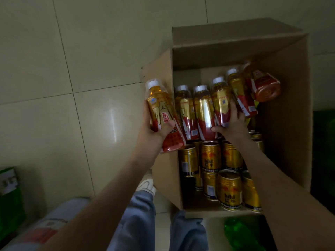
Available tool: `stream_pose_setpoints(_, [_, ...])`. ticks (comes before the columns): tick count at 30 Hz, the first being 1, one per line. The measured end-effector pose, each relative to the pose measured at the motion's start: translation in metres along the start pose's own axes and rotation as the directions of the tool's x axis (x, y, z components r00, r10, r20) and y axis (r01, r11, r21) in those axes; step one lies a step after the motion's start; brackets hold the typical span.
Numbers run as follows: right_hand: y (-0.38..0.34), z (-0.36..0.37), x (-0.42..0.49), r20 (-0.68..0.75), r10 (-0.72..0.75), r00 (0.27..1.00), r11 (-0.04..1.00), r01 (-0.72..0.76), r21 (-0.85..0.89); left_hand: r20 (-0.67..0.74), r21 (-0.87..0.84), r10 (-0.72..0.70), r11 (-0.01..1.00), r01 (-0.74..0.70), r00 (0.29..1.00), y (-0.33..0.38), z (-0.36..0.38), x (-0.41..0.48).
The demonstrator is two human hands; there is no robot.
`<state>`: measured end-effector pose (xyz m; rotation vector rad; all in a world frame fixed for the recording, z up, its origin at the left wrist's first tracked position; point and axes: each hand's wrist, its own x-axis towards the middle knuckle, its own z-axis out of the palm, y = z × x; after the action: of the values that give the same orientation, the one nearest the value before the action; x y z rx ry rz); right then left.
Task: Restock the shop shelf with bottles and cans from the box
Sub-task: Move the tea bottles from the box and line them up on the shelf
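The left hand (pixel 159 130) grips 1 bottle (pixel 160 105) held over the box (pixel 290 84) wall, while the right hand (pixel 233 124) wraps another bottle (pixel 220 100) in the leaning row above the cans (pixel 211 158), likely so 2 go to the shelf together.

My view is dim overall. Glare streak on the floor (pixel 113 122) at 9 o'clock. Box (pixel 290 142) interior shadowed at 3 o'clock. Frame edges at 5 and 7 o'clock blurred, distorted.

Pale square floor tiles (pixel 72 60) with dark grout lines fill the dim room; a soft streak of glare (pixel 113 120) lies left of centre.
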<state>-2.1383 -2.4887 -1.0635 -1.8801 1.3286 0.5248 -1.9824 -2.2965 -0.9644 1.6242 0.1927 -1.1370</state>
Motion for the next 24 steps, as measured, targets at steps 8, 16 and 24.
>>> stream_pose_setpoints(8, [-0.001,-0.013,0.002,0.013,0.036,0.999,0.995,-0.034,-0.096,-0.034,-0.034,-0.035,0.999,0.034,0.999,0.000,0.004,-0.003])
stream_pose_setpoints(16, [-0.027,-0.078,-0.094,0.200,0.098,0.975,0.559,-0.220,0.799,0.099,-0.031,-0.091,0.995,0.094,0.991,0.041,0.013,-0.059])
stream_pose_setpoints(24, [-0.105,-0.185,-0.302,0.037,-0.139,0.990,0.130,-0.019,0.991,0.367,0.022,0.032,0.999,-0.043,0.930,0.186,0.048,-0.197])
